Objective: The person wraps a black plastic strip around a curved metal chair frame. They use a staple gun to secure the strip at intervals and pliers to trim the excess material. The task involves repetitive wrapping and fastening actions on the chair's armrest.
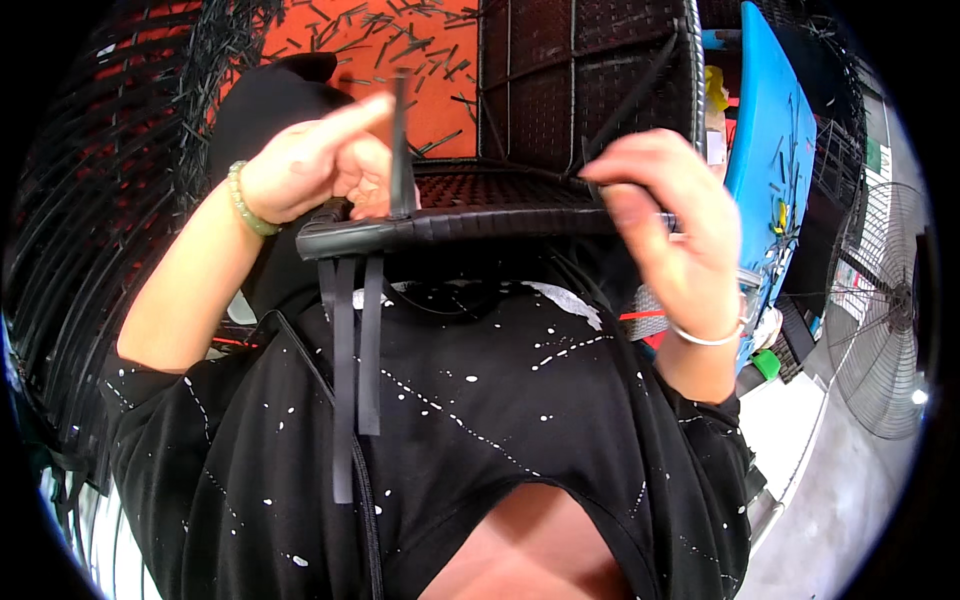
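Observation:
In front of my chest lies a black wicker chair panel (510, 222) with a thick wrapped edge. My left hand (325, 170) is at its left end, index finger stretched out and the other fingers curled at the panel; its thumb is hidden. A flat black strip (401, 150) stands upright from the edge, beside that index finger. Two more flat strips (344, 380) hang below the edge over my shirt. Above the panel's right part, my right hand (670, 210) is blurred, its fingertips pinched at a thin dark strip (586, 152).
Beyond the panel stands a dark woven chair part (530, 80). Cut strip scraps litter a red-orange surface (430, 60). Curved black strips (90, 220) crowd the left side. At the right are a blue board (770, 130), a green object (766, 364) and a large fan (885, 300).

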Tool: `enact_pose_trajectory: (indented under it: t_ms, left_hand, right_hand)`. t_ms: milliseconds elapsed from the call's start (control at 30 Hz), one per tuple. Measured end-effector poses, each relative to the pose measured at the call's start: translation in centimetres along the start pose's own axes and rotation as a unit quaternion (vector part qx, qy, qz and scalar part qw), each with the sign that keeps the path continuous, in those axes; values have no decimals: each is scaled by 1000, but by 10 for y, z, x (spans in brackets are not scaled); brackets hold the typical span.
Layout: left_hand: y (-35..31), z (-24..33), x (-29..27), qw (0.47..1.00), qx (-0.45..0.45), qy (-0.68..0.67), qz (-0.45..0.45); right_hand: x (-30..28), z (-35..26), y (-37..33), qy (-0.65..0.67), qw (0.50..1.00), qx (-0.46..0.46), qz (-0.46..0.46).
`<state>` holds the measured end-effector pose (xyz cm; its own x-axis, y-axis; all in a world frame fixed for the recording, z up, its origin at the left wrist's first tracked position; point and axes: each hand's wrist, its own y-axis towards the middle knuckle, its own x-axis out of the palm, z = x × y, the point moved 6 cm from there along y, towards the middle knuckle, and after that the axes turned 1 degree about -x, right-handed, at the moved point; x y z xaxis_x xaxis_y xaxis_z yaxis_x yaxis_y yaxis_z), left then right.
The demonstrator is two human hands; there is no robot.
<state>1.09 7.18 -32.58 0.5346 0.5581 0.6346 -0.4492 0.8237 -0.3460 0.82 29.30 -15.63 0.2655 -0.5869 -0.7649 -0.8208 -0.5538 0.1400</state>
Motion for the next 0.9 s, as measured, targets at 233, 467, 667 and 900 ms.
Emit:
enact_pose_trajectory:
  t_ms: [233,467,667,900]
  left_hand:
    - [-8,27,9,980,-18,196,39]
    - [-21,26,-3,947,111,277,122]
    - [-34,8,-29,962,95,235,102]
    - [-38,18,-20,960,104,229,122]
  right_hand:
    - [-65,50,-90,-62,978,157,125]
    - [-138,148,-222,-170,871,341,312]
    - [-190,206,-445,-297,691,579,316]
    - [-146,220,-516,-324,541,753,187]
